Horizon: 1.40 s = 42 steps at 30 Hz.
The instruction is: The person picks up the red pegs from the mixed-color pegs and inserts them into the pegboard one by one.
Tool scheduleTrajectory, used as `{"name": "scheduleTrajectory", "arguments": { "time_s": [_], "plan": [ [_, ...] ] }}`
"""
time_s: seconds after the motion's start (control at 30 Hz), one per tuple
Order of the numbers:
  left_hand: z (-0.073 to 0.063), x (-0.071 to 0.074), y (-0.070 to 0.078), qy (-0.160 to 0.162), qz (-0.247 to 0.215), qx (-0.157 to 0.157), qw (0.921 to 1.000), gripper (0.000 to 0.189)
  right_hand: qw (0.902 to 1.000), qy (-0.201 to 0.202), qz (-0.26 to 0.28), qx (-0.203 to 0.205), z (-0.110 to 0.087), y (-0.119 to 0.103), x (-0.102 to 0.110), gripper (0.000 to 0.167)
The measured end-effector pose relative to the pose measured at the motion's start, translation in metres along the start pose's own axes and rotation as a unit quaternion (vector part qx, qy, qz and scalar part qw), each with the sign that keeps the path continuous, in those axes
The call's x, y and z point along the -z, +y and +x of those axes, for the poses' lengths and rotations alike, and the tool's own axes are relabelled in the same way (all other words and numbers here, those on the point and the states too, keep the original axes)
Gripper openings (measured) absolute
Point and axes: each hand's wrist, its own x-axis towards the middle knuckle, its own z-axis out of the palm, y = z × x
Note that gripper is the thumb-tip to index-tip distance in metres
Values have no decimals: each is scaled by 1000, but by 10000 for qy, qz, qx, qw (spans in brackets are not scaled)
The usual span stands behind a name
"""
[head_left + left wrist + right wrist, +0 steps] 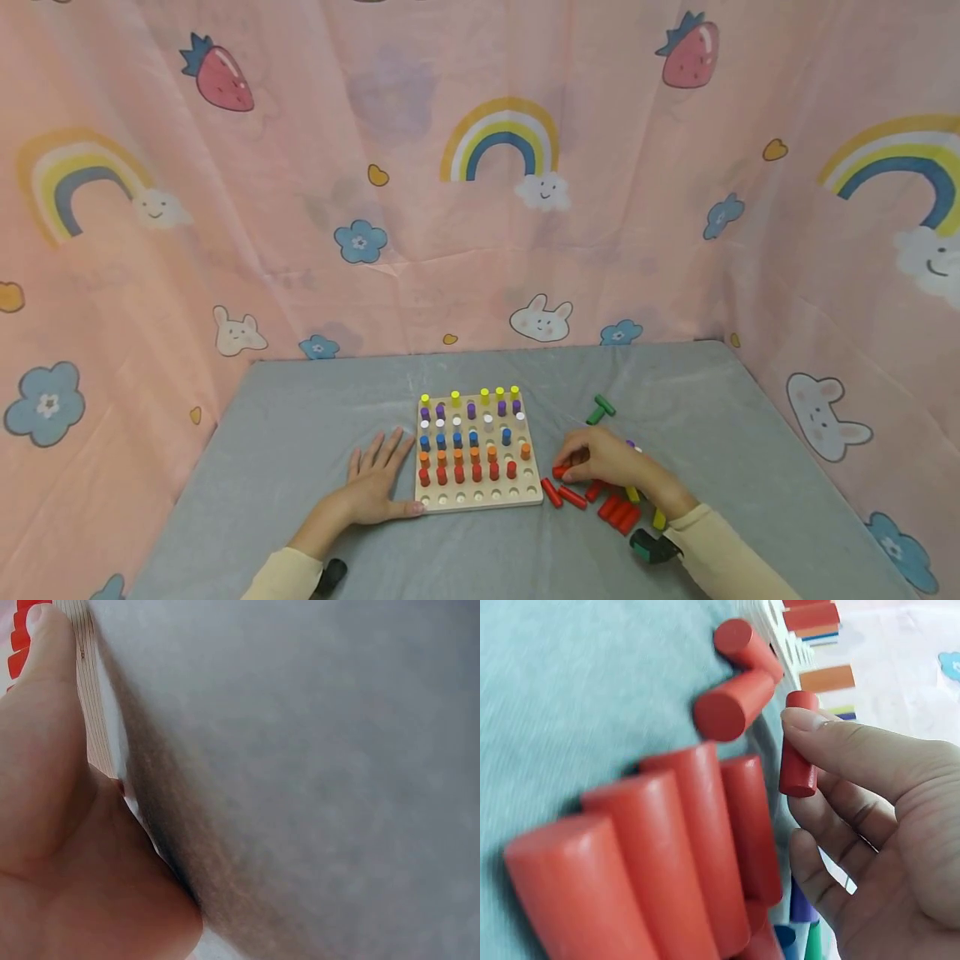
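A wooden pegboard stands mid-table, with rows of yellow, purple, white, blue, orange and red pegs upright in its holes. My left hand lies flat with spread fingers at the board's left side, its thumb touching the near-left corner. In the left wrist view, the thumb rests by the wooden edge. To the right of the board, my right hand pinches a red peg between thumb and fingers. Several loose red pegs lie around and below that hand.
Two green pegs lie beyond the right hand. Yellow pegs lie partly under the right forearm, with a purple peg near the wrist. Pink printed cloth hangs behind the grey tabletop.
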Motion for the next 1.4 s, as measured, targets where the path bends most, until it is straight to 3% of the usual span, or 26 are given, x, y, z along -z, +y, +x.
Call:
{"name": "scheduleTrajectory", "arguments": {
  "time_s": [0.33, 0.63, 1.4],
  "plan": [
    [-2, 1, 2, 85, -124, -2, 9999, 115, 9999, 89, -69, 89, 8, -17, -7, 13],
    [-1, -1, 0, 41, -83, 26, 10000, 117, 9981, 230, 437, 360, 12, -17, -19, 17],
    [-2, 2, 4, 27, -131, 33, 9999, 117, 9906, 1058, 741, 448, 16, -23, -34, 16]
  ]
}}
